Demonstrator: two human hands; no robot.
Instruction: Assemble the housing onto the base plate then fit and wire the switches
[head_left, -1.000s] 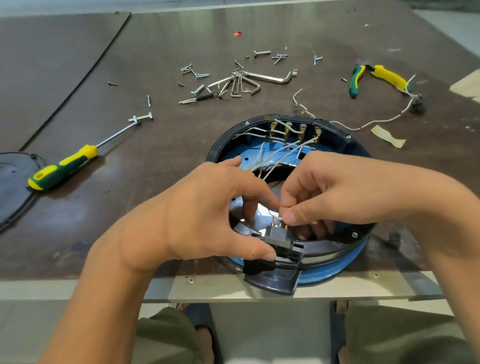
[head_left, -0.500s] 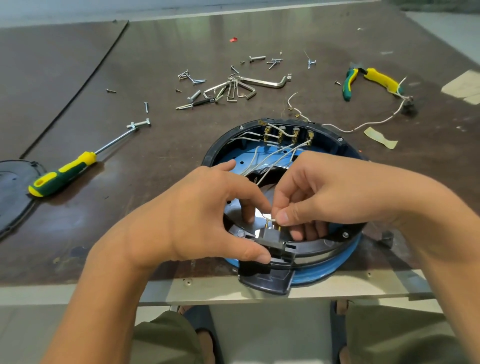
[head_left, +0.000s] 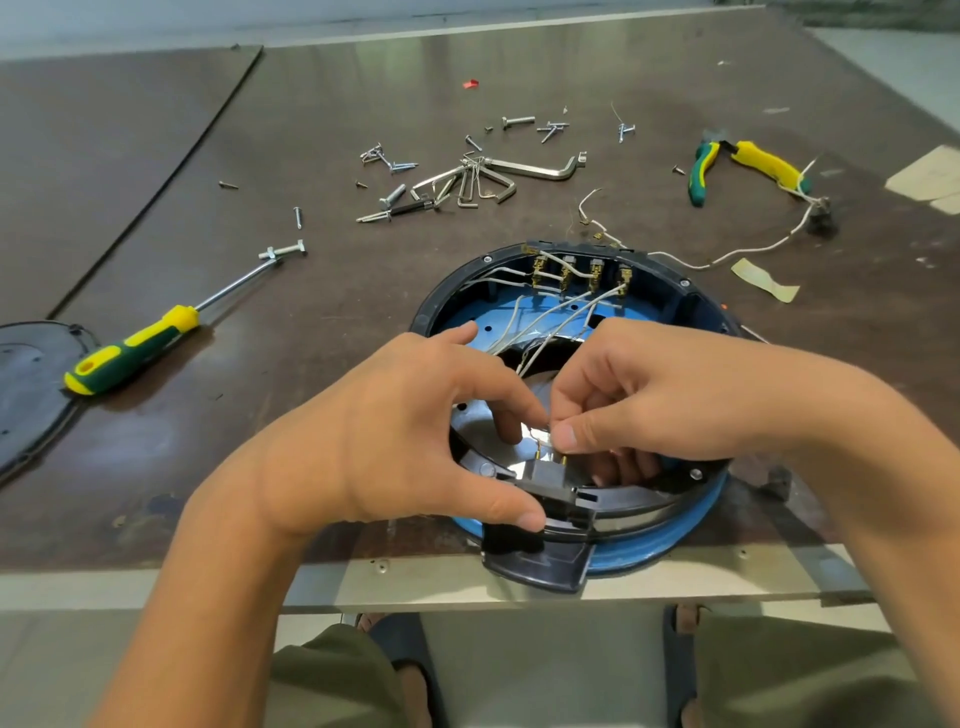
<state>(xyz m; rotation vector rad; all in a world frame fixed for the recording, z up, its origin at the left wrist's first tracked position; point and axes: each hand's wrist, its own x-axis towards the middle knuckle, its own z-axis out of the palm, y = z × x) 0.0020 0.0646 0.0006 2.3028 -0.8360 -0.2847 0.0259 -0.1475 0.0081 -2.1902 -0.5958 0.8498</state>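
Head view. The table (head_left: 311, 364) carries all parts and tools. The round black housing (head_left: 675, 283) sits on the blue base plate (head_left: 670, 540) at the near edge of the table, and a black tab (head_left: 535, 564) on its near side projects past that edge.

Both hands work at the near wall of the housing. The left hand (head_left: 395, 436) grips there: the thumb presses on the outer face just below the near switch (head_left: 550, 475), and the index finger curls over the rim to the inside. The right hand (head_left: 660, 395) pinches the end of one white wire (head_left: 540, 435) between thumb and index finger, directly above the brass terminals of that switch. The fingertips cover the joint, so it cannot be confirmed whether the wire touches a terminal.

A black cover (head_left: 26, 384) lies at the left edge of the table. A yellow-and-green screwdriver (head_left: 135, 348) lies just beside it. Pliers (head_left: 748, 166) with matching grips lie at the far right. A bunch of hex keys (head_left: 483, 179) lies beyond the housing.

Four switches (head_left: 579, 270) stand in a row on the far wall of the housing. White wires (head_left: 550, 317) run from them across the base plate toward the hands. Loose screws (head_left: 389, 156) are scattered around the hex keys.
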